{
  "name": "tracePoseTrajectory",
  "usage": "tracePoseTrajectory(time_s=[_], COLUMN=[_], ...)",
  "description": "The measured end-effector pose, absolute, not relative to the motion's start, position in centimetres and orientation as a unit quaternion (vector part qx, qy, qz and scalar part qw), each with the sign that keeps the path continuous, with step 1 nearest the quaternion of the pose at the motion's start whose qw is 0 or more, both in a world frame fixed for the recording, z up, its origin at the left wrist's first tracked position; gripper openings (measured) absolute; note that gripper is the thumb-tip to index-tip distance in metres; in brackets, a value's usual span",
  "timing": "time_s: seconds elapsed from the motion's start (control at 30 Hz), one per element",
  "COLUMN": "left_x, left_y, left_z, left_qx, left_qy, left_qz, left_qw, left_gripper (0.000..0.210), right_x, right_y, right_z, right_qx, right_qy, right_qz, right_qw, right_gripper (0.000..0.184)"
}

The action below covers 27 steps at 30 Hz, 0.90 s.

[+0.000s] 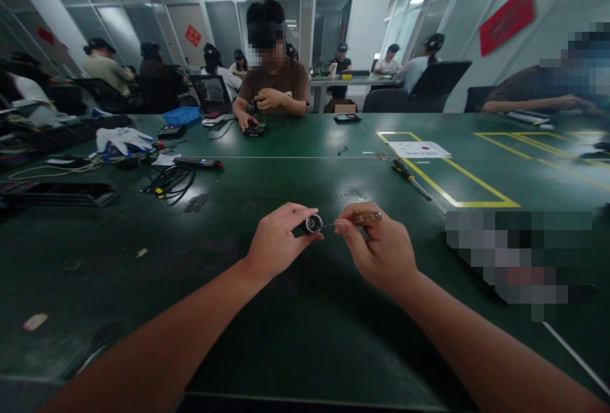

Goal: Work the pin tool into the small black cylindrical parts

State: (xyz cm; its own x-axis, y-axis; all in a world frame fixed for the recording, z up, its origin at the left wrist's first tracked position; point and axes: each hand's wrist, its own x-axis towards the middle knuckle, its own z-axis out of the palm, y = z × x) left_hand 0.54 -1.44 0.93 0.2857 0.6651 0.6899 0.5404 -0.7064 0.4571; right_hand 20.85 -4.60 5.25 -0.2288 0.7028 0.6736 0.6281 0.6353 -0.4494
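Note:
In the middle of the head view, my left hand (276,238) is closed, thumb and fingers gripping a short round black cylinder with a silver rim (313,224). Its open end faces me and to the right, and small details inside it are too fine to tell. My right hand (384,244) pinches a small screwdriver (372,216) with a translucent amber-brown handle. The thin metal shaft points left, its tip at the cylinder's rim; whether it touches inside cannot be made out. Both hands are held above the green table (305,337).
A black-and-yellow screwdriver (410,178) lies ahead on the right, near a white sheet (419,149). On the left are coiled black cable (171,183), a pen-like tool (197,162) and white gloves (124,142). A pixelated object (505,260) sits right. A person (274,86) works opposite.

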Motion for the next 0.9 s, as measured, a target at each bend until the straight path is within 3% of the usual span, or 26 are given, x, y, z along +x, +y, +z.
tracePoseTrajectory(time_s=[0.9], left_x=[0.72], left_y=[-1.65], left_z=[0.93], left_qx=[0.797], left_qy=[0.387], left_qz=[0.46], left_qw=[0.063], left_gripper=[0.043], right_x=[21.07], right_y=[-4.79], right_z=[5.36], right_qx=[-0.426], right_qy=[-0.773], right_qz=[-0.001], right_qw=[0.471], right_gripper=[0.011])
